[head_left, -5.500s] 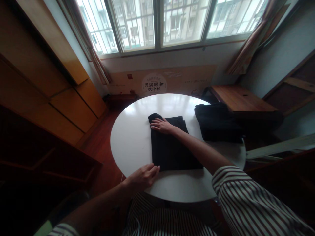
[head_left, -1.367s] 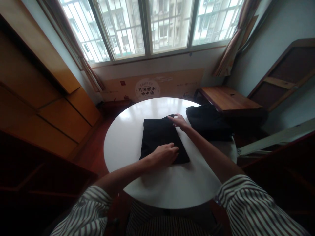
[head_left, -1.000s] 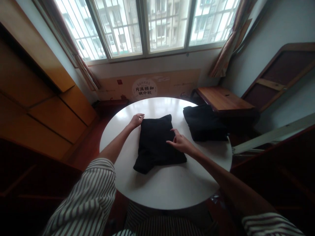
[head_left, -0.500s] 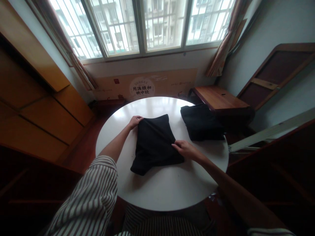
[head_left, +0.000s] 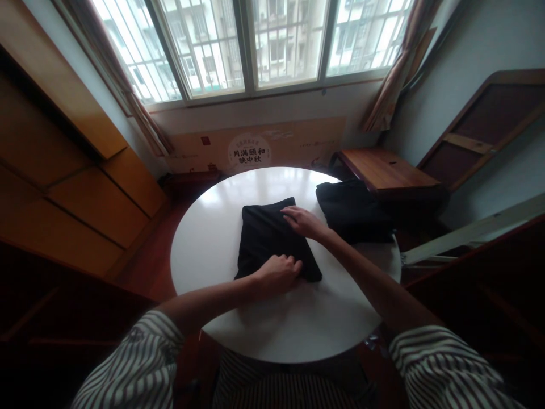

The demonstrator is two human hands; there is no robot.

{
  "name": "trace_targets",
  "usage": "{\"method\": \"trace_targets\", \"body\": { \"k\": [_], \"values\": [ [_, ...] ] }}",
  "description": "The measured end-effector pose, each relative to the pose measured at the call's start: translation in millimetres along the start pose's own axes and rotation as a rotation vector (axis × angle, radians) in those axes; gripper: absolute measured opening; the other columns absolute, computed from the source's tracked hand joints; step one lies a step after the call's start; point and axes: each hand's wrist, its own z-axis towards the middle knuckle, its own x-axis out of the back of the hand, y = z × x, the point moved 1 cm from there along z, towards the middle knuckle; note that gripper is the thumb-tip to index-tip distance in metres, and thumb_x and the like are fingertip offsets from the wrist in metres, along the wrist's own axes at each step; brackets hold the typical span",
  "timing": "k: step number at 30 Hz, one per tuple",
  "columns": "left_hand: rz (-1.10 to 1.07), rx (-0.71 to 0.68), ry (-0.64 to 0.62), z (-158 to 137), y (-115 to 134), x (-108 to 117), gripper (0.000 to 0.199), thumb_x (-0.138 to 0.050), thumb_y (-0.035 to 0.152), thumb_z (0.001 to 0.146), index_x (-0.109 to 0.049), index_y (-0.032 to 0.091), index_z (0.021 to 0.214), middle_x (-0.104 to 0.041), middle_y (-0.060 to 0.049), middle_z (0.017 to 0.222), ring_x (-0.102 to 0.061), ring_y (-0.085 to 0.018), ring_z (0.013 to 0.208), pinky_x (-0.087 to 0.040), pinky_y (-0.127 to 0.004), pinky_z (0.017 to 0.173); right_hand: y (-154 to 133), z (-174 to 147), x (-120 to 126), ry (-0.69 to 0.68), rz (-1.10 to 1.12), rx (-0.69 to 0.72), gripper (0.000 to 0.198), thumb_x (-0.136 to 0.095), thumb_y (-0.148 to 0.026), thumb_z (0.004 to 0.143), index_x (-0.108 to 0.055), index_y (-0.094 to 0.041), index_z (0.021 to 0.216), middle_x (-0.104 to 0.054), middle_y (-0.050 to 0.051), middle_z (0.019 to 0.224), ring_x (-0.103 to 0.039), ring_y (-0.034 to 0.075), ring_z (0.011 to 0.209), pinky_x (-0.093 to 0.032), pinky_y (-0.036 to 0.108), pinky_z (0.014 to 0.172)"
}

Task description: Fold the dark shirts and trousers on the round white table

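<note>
A black folded garment [head_left: 270, 233] lies on the round white table [head_left: 204, 250], its kind unclear. My left hand [head_left: 279, 272] reaches across the garment's near edge with curled fingers, closed on the cloth there. The fingertips are partly hidden beneath the hand. Toward the garment's far right edge, my right hand [head_left: 304, 220] rests on the cloth with fingers stretched out. On the right side of the table is a stack of folded black cloth [head_left: 355, 213], apart from both hands.
Beyond the table stand a low wooden table [head_left: 387, 167] at the right and a printed banner [head_left: 281, 142] under the window. Yellow-brown cabinets [head_left: 93, 204] line the left side. A pale metal bar [head_left: 451, 244] slants close to the table's right edge.
My left hand has left the far left corner and come to the near edge. The right hand has shifted farther up the right side and opened. The garment's near left projection is folded in.
</note>
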Motion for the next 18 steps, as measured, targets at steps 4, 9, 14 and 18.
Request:
{"method": "trace_targets", "body": {
  "k": [4,9,14,18],
  "values": [
    [0.009,-0.165,-0.064,3,7,-6,0.017,-0.041,0.013,0.098,-0.058,0.013,0.099,-0.064,-0.008,0.087,-0.067,-0.018,0.071,-0.048,-0.028,0.057,7,28,-33,-0.186,-0.122,-0.036,0.056,-0.036,-0.053,0.100,-0.037,-0.032,0.152,-0.026,0.004,0.162,-0.021,0.036,0.148,-0.017,0.065,0.114],
    [-0.054,-0.170,-0.037,-2,14,8,0.020,-0.041,0.023,0.101,-0.058,0.014,0.095,-0.063,-0.007,0.087,-0.065,-0.016,0.069,-0.047,-0.025,0.056,22,48,-50,-0.208,-0.109,-0.183,0.061,-0.024,-0.059,0.101,-0.031,-0.030,0.154,-0.022,0.006,0.163,-0.017,0.032,0.149,-0.021,0.065,0.113],
    [0.058,0.170,0.060,-24,7,16,0.036,-0.050,0.049,0.097,-0.057,0.014,0.102,-0.062,-0.011,0.099,-0.062,-0.025,0.090,-0.050,-0.032,0.067,24,53,-52,-0.213,-0.106,-0.191,0.062,-0.024,-0.060,0.100,-0.033,-0.029,0.153,-0.022,0.006,0.163,-0.018,0.031,0.149,-0.022,0.065,0.113],
    [0.184,0.295,-0.030,-34,5,0,0.023,-0.047,0.033,0.100,-0.057,0.011,0.101,-0.062,-0.013,0.096,-0.061,-0.027,0.089,-0.049,-0.037,0.071,22,51,-53,-0.211,-0.125,-0.199,0.062,-0.022,-0.059,0.100,-0.032,-0.029,0.154,-0.021,0.006,0.164,-0.016,0.030,0.150,-0.021,0.066,0.113]
  ]
}}
